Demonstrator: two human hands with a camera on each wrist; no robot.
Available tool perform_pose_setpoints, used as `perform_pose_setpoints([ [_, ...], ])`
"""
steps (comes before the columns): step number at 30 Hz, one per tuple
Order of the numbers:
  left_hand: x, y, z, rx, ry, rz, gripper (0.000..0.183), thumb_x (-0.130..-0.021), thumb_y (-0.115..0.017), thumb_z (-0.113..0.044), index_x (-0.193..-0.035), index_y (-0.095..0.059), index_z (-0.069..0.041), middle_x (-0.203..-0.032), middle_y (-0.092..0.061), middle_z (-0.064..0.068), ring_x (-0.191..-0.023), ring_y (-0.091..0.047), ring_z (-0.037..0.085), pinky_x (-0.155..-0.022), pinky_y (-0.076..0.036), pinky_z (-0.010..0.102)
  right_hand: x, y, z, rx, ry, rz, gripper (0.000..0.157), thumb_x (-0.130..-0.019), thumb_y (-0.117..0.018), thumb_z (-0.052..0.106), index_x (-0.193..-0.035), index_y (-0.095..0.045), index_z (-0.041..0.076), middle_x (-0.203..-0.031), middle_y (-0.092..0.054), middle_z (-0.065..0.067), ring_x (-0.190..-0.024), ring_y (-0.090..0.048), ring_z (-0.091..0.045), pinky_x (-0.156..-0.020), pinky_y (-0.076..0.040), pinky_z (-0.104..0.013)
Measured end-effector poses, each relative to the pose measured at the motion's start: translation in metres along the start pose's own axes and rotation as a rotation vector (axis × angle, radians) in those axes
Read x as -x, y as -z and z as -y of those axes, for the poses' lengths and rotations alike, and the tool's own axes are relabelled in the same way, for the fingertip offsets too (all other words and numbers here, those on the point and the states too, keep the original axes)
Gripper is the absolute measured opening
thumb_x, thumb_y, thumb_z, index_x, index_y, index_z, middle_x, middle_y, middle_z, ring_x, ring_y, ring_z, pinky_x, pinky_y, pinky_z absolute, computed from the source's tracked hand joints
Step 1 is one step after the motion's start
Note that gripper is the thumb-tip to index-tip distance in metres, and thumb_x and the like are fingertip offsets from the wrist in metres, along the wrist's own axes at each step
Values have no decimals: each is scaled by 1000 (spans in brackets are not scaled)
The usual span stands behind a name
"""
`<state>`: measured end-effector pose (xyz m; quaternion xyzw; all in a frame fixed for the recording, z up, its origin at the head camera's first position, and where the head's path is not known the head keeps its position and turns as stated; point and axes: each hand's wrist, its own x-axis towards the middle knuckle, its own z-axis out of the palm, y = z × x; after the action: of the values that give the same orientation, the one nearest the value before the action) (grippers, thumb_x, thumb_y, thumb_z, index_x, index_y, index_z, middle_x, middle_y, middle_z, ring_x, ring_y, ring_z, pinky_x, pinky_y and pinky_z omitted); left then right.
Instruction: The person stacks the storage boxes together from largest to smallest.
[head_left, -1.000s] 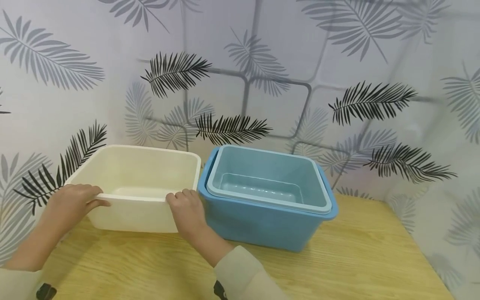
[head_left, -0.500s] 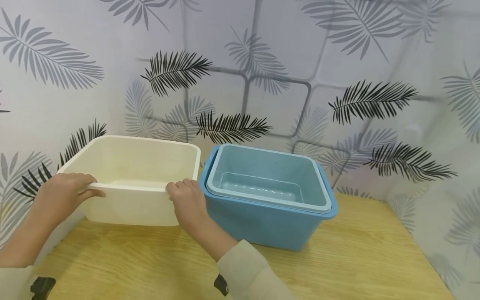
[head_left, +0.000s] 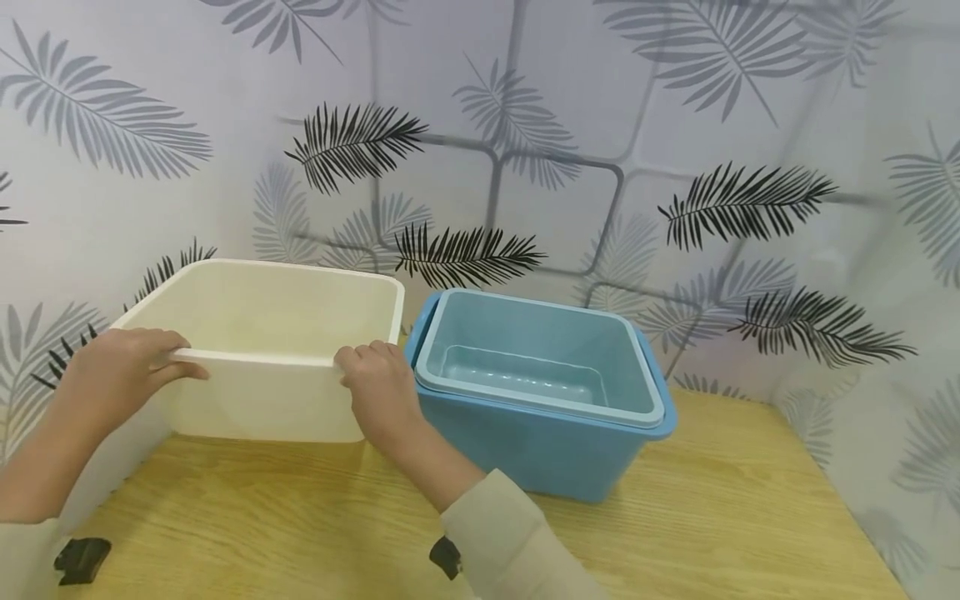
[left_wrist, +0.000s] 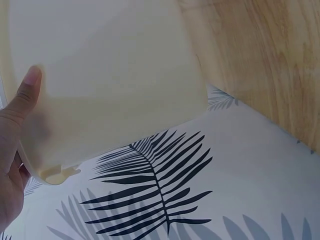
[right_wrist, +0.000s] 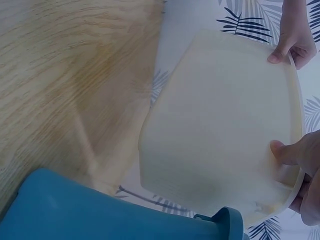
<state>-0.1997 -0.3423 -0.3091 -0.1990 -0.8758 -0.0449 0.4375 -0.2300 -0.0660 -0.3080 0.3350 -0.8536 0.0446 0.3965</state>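
Note:
A cream plastic storage bin (head_left: 262,398) is at the left in the head view, its mouth up and nothing seen inside. My left hand (head_left: 123,371) grips the left part of its near rim, thumb on the outer wall and fingers over the edge. Near the right corner of that same rim, my right hand (head_left: 381,392) holds on too. In the right wrist view the bin's outer wall (right_wrist: 220,115) shows, with both thumbs pressed against it. Just right of it stands a blue bin (head_left: 517,446) with a lighter blue bin (head_left: 540,337) nested inside.
The bins are over a wood-grain table (head_left: 720,517), whose right edge slants toward the front. Close behind and at both sides is a wall covering (head_left: 480,100) with leaf patterns. The blue bin's rim (right_wrist: 230,222) comes close to the cream bin at lower right wrist view.
Both hands have raised the cream bin, its rim and its base moving up in the head view. The grip is unchanged. The blue bins stay where they were.

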Motion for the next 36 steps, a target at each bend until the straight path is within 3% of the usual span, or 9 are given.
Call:
perform_pose_setpoints([
  [11, -14, 10, -3, -2, -18, -38, 68, -73, -29, -64, -70, -64, -5, -62, -65, 8, -42, -49, 19, -39, -38, 27, -10, 12, -7, -23, -8, -42, 13, -74, -74, 17, -86, -68, 16, -75, -68, 6, -70, -59, -9, -72, -47, -19],
  [18, -26, 18, -5, 5, -28, -55, 73, -74, -28, -63, -73, -66, 0, -66, -67, 14, -51, -58, 29, -48, -46, 41, -17, 24, -13, -66, -8, -50, 15, -74, -75, 14, -88, -68, 14, -78, -69, 4, -71, -60, -11, -71, -49, -20],
  [27, -44, 30, -14, 4, 67, -28, 74, -68, -33, -62, -80, -67, 2, -75, -68, 21, -63, -61, 38, -57, -49, 50, -25, 39, -23, -73, -5, -97, 19, -73, -76, 13, -90, -68, 13, -79, -69, 3, -73, -61, -12, -73, -48, -21],
  [36, -55, 37, -18, 9, 110, -54, 77, -66, -32, -64, -84, -66, 2, -79, -68, 22, -70, -61, 40, -62, -48, 52, -31, 48, -31, -75, 5, -131, 20, -72, -75, 13, -90, -67, 13, -78, -68, 2, -73, -60, -13, -72, -48, -23],
])
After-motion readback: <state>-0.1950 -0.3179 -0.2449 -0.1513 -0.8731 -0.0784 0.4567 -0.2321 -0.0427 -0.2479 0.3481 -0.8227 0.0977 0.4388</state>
